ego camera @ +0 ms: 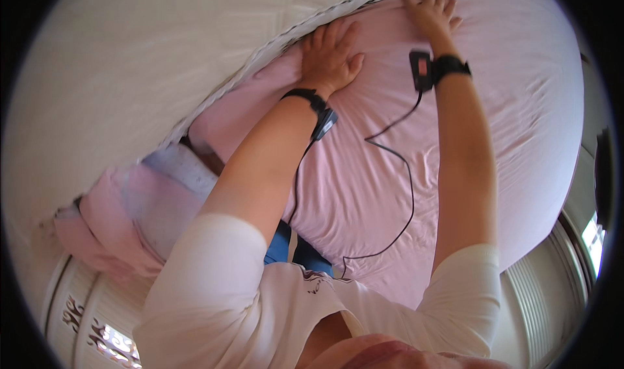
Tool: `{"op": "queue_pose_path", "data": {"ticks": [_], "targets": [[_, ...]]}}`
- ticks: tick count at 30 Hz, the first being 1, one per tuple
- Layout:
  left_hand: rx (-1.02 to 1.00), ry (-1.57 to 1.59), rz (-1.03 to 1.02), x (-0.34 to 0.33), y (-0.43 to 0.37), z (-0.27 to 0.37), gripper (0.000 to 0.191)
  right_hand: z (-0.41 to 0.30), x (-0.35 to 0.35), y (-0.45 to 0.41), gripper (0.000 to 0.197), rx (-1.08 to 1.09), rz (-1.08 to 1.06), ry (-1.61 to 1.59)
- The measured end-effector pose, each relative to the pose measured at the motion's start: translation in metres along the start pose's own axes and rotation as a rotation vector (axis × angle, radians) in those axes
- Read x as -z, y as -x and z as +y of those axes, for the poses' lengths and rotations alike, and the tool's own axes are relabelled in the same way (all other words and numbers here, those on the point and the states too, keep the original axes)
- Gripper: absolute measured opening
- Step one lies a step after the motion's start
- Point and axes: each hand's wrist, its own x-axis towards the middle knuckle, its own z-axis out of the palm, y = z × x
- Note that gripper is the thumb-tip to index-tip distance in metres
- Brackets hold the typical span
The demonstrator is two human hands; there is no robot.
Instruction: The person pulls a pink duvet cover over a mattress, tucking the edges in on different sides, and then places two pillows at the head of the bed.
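A pink sheet (pixel 370 188) is spread in front of me, wrinkled in the middle and smoother at the far right. My left hand (pixel 327 57) lies palm down on it with fingers apart, fingertips at the trimmed edge (pixel 253 62) of a cream padded surface (pixel 165 52). Farther right, my right hand (pixel 431 13) also presses flat on the sheet, fingers spread close to that same edge. Neither hand holds anything. The sheet seems to run under the cream edge, where its border is hidden.
Bunched pink and pale grey fabric (pixel 151 203) lies at the left. Black wrist devices (pixel 324 123) sit on both wrists, and a thin black cable (pixel 412 193) trails across the sheet. White furniture with ribbed panels (pixel 541 296) stands at the lower right; a panel with cut-out scrollwork (pixel 105 337) is lower left.
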Motion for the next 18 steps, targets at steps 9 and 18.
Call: {"op": "queue_pose_path", "data": {"ticks": [9,18], "targets": [[0.037,-0.166,-0.095,0.078,0.053,0.002,0.058,0.000,0.053,0.475,0.086,0.449,-0.508,-0.209],[0.515,-0.159,-0.119,0.189,0.297,0.049,0.067,0.186,0.132,0.768,0.079,0.179,-1.126,-0.354]]}}
